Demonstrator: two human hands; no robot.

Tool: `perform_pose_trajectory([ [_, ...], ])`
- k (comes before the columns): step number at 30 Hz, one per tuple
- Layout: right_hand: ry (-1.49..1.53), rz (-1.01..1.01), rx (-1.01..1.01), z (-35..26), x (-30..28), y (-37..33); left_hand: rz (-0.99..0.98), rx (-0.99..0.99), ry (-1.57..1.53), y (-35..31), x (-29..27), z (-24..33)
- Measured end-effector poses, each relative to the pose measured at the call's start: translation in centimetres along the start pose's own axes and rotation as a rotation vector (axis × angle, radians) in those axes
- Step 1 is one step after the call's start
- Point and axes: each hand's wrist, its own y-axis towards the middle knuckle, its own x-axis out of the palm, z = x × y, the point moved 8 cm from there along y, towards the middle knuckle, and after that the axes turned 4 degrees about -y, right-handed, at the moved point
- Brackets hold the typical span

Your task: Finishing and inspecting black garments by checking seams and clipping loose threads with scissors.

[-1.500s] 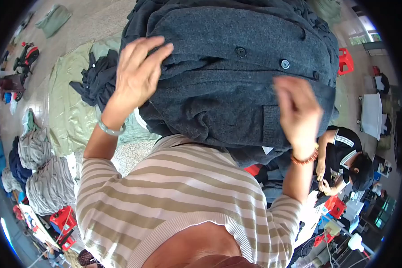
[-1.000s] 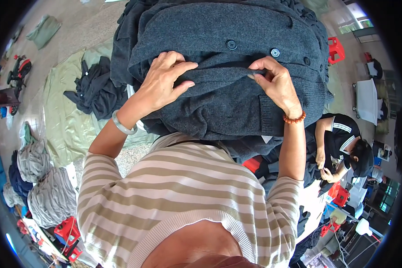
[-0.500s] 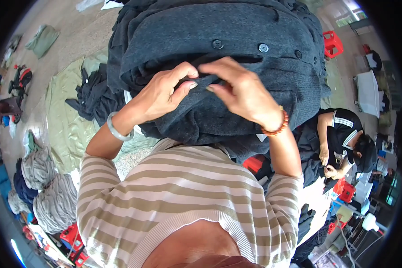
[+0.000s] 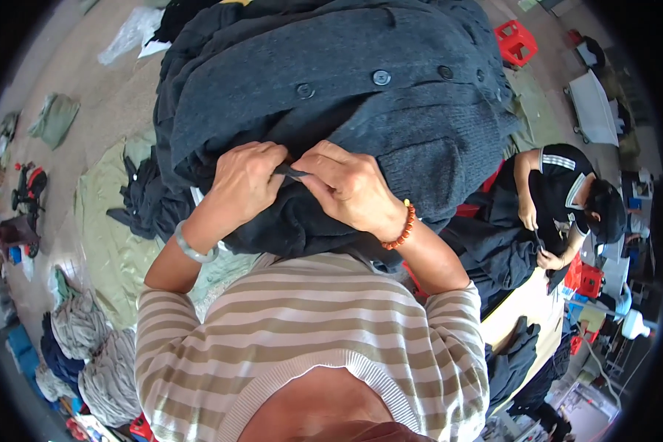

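Observation:
A dark grey knit cardigan [image 4: 272,70] lies before me on a heap of the same dark cloth, its row of dark buttons running across it. My left hand [image 4: 249,173], with a pale bangle on the wrist, is closed on a folded edge of the cardigan. Close beside it, my right hand [image 4: 346,180], wearing a bead bracelet, pinches the same edge. A short narrow strip of dark fabric spans the gap between my fingertips. A patch pocket [image 4: 420,173] shows right of my right hand.
At right, another person [image 4: 567,184] in a black top handles dark cloth at a pale table [image 4: 534,324]. A red stool [image 4: 514,43] and white cart [image 4: 592,107] stand beyond. Green sheeting [image 4: 107,236] covers the floor at left, near grey garment bundles [image 4: 107,368].
Both hands have come nearer to me with the pinched edge, and the right hand has shifted left. The view has shifted, and the cardigan's opening gapes wider above my hands.

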Motion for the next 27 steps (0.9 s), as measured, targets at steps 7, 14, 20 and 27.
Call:
perform_pose_trajectory([
  [7, 0.033, 0.054, 0.121, 1.9, -0.7, 0.0, 0.144, -0.073, -0.648, 4.8, -2.2, -2.3],
  [14, -0.063, 0.030, 0.123, 1.6, 0.0, 0.4, 0.326, -0.039, -0.325, 7.4, 2.6, -7.2],
  [20, -0.181, 0.028, 0.154, 1.9, -0.5, -0.3, 0.340, -0.144, -0.353, 8.0, 2.1, -5.8],
  [27, -0.240, 0.034, 0.116, 1.2, 0.1, 0.2, 0.346, -0.262, -0.731, 8.0, 3.1, -8.4],
])
